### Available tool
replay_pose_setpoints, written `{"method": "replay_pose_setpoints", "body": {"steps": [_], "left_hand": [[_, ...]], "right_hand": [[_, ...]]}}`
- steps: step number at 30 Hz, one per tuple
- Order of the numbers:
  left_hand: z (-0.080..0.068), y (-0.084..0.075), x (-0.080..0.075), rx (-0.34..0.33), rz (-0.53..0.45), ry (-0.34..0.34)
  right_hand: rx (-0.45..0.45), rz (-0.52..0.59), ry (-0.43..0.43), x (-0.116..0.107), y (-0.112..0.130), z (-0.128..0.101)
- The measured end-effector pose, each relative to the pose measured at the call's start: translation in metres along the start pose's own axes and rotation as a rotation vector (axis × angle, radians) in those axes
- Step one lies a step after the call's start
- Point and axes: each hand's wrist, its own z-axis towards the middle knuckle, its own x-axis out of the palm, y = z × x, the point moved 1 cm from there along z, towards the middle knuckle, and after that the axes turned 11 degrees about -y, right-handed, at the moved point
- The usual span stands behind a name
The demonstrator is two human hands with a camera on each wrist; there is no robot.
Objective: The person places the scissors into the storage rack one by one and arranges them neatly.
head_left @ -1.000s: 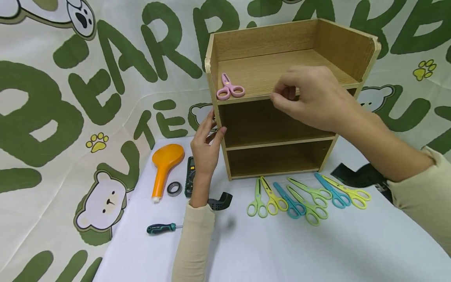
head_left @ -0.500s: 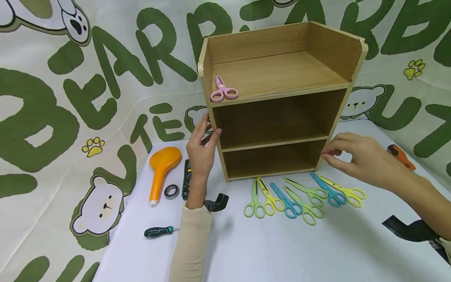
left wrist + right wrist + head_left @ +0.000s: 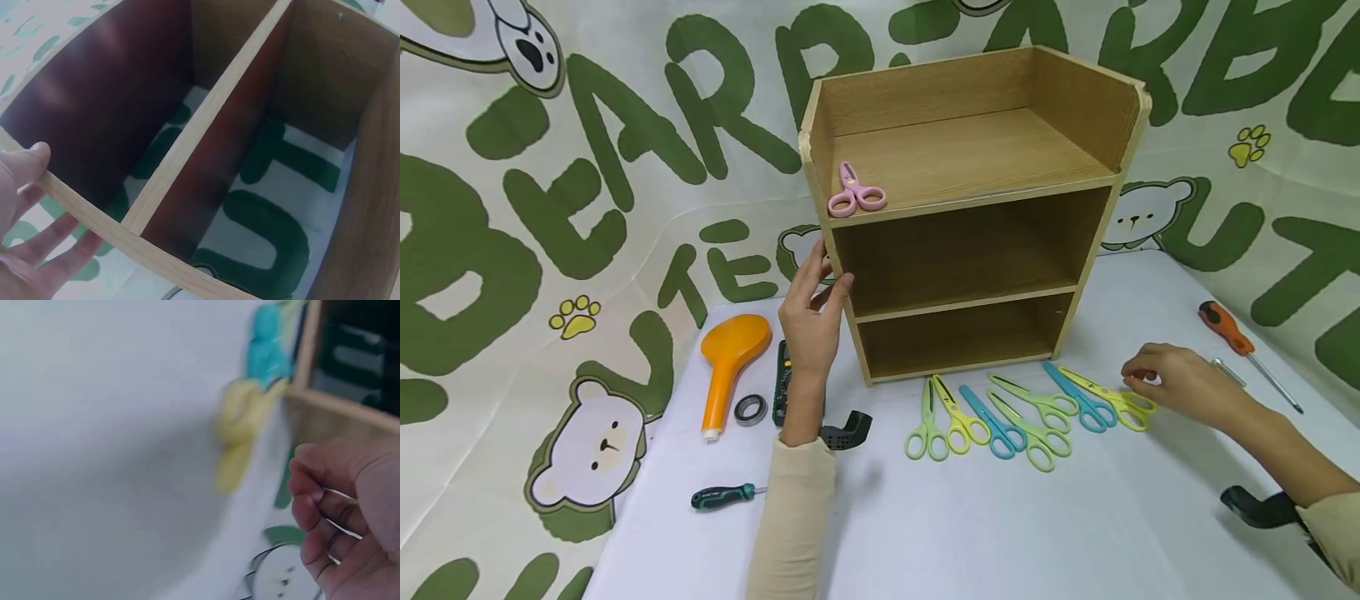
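My left hand (image 3: 811, 321) grips the left side panel of a small wooden shelf (image 3: 962, 304), its thumb over the front edge and its fingers on the outer side; the left wrist view shows the thumb (image 3: 39, 156) at that edge. Pink scissors (image 3: 855, 192) lie on the shelf's top deck at the front left corner. My right hand (image 3: 1187, 387), fingers loosely curled and holding nothing, hovers beside the handles of yellow scissors (image 3: 1123, 402). Blue scissors (image 3: 1092, 408) lie just left of these. Further green, yellow and blue scissors (image 3: 995, 425) are spread before the shelf.
An orange paddle-shaped object (image 3: 730, 362), a black tape roll (image 3: 750, 409), a partly hidden multimeter (image 3: 782, 383) and a green-handled screwdriver (image 3: 724, 497) lie on the left. On the right is an orange-handled screwdriver (image 3: 1232, 333) with a small metal piece (image 3: 1228, 372) near it.
My right hand has come down from in front of the shelf's top deck, past its right side, to the yellow scissors. My left hand stays on the side panel. The view has shifted slightly.
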Motion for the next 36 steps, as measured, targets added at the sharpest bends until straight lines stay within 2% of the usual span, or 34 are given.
{"method": "replay_pose_setpoints", "body": {"steps": [4, 8, 16, 19, 23, 26, 31, 36], "left_hand": [[0.002, 0.0, -0.006, -0.005, -0.002, 0.007], [0.002, -0.001, -0.007, -0.01, 0.005, 0.006], [0.002, 0.0, -0.004, 0.002, 0.012, 0.011], [0.001, 0.016, -0.003, 0.01, 0.025, 0.023], [0.0, 0.037, -0.004, 0.009, 0.043, 0.035], [-0.002, 0.037, -0.005, -0.007, 0.047, 0.037], [-0.003, 0.023, -0.004, -0.006, 0.038, 0.036], [-0.001, 0.004, -0.004, -0.005, 0.03, 0.027]], "right_hand": [[0.028, -0.005, 0.058, 0.013, -0.016, -0.002], [0.043, -0.02, 0.074, 0.019, -0.022, -0.005], [-0.03, -0.029, 0.04, 0.02, -0.022, -0.011], [-0.055, -0.042, -0.021, 0.014, -0.017, -0.019], [-0.083, -0.041, -0.14, 0.003, -0.004, -0.031], [-0.106, -0.015, -0.228, -0.009, 0.012, -0.038], [-0.157, 0.05, -0.329, -0.04, 0.05, -0.037], [-0.28, 0.144, -0.388, -0.079, 0.088, -0.015]]}}
